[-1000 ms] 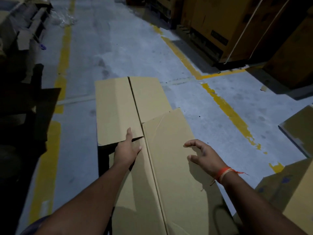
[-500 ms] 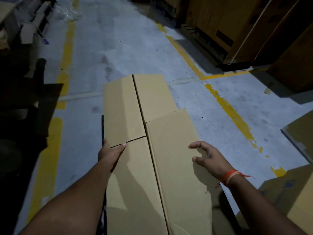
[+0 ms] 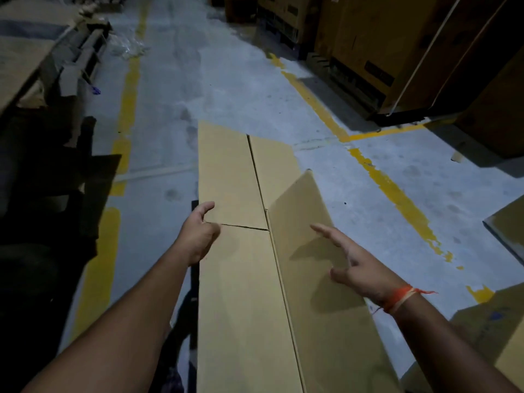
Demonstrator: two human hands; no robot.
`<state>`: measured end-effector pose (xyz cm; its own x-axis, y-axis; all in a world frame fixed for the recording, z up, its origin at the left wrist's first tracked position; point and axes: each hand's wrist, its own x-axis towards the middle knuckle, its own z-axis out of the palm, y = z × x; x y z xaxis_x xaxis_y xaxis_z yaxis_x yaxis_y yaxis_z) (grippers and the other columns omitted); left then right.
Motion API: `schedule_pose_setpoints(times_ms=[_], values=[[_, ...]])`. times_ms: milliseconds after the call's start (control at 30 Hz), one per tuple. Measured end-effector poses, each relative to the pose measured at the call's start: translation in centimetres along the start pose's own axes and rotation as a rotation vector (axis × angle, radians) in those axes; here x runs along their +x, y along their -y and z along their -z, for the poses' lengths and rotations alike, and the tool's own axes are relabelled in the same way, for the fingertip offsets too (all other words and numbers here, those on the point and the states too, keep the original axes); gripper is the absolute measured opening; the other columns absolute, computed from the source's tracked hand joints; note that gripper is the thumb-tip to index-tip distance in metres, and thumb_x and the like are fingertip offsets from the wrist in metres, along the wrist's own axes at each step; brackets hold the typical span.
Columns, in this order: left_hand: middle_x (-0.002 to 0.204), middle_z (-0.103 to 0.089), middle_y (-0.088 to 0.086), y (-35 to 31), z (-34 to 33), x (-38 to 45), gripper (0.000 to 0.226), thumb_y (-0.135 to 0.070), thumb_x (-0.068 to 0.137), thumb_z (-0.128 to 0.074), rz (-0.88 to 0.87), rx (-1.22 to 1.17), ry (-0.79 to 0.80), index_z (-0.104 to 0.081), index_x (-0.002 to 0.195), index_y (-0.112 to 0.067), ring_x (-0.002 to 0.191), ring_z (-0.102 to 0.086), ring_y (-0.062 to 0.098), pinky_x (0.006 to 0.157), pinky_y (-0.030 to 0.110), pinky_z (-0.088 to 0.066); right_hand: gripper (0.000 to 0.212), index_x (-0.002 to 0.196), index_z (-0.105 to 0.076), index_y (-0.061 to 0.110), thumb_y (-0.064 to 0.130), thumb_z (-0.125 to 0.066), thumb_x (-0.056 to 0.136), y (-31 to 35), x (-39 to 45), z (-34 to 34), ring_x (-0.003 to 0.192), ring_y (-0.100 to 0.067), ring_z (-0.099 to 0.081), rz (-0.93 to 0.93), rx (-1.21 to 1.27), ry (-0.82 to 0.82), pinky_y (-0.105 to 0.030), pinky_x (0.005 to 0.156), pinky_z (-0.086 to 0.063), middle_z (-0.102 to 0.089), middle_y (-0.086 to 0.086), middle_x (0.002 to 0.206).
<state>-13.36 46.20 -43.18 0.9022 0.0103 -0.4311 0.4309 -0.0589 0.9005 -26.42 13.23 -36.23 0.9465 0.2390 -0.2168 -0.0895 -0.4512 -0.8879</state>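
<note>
While the left hand (image 3: 198, 234) sits at the left edge of the flattened cardboard box (image 3: 241, 293), its fingers are curved into a loose C right where a slit (image 3: 243, 226) parts the near left panel from the far left flap (image 3: 226, 171); the forefinger lies over the corner of that flap and the thumb over the near panel; whether the hand actually clasps the edge, I cannot tell. The right hand (image 3: 357, 265) is open, fingers straight and spread, held just above the right panel (image 3: 306, 222) and apart from it, since its shadow falls on the board beneath; an orange thread band (image 3: 399, 299) circles that wrist.

The box lies lengthwise on the grey concrete floor (image 3: 226, 80), running from the bottom of the view away from the person; a long crease divides it down the middle; the left half lies flat, whereas the right panel tilts upward along that crease, its far corner lifted clear of the floor; the far right flap (image 3: 272, 165) lies flat beyond it.

Yellow painted lines (image 3: 391, 194) cross the floor to the right of the box, and another runs on the left; tall cardboard-clad crates (image 3: 368, 38) stand at upper right; more cartons (image 3: 507, 231) sit at the right edge; dark clutter (image 3: 42, 180) fills the left side, with stacked board (image 3: 22, 52) and crumpled clear plastic (image 3: 127, 48) further back.
</note>
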Motion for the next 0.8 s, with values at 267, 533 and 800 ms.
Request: schedule_pose_setpoints(times_ms=[267,533,800], values=[[0.166,-0.019,0.009,-3.9,-5.1,-3.7,0.109,-0.062,0.077,-0.079,-0.143,0.038,0.027,-0.014,0.160,-0.035,0.145,-0.034,0.031,0.093,0.039,-0.053,0.113,0.144,0.020,0.065,0.029,-0.064,0.078,6.1,-0.1,-10.0,0.154,-0.023,-0.019,0.071,-0.139,0.201,-0.050,0.115,-0.037,0.005,0.004,0.170],[0.160,-0.030,0.012,-5.0,-5.7,-3.2,0.107,0.013,0.085,-0.059,-0.241,0.226,0.075,-0.009,0.151,-0.056,0.078,-0.063,0.027,0.054,0.032,-0.051,0.113,0.144,0.024,0.063,0.055,-0.070,0.083,5.0,0.5,-12.0,0.155,-0.028,0.013,0.025,-0.203,0.312,-0.059,0.122,-0.014,0.026,0.013,0.164],[0.156,-0.034,-0.008,-4.2,-8.5,-3.5,0.088,0.020,0.086,-0.053,-0.403,0.129,0.131,-0.037,0.153,-0.034,0.089,-0.046,-0.036,0.075,0.024,-0.051,0.087,0.151,0.017,0.057,0.076,-0.044,0.090,2.4,-0.9,-11.3,0.151,-0.016,0.027,-0.008,-0.303,0.126,-0.049,0.123,-0.006,0.029,0.028,0.159]])
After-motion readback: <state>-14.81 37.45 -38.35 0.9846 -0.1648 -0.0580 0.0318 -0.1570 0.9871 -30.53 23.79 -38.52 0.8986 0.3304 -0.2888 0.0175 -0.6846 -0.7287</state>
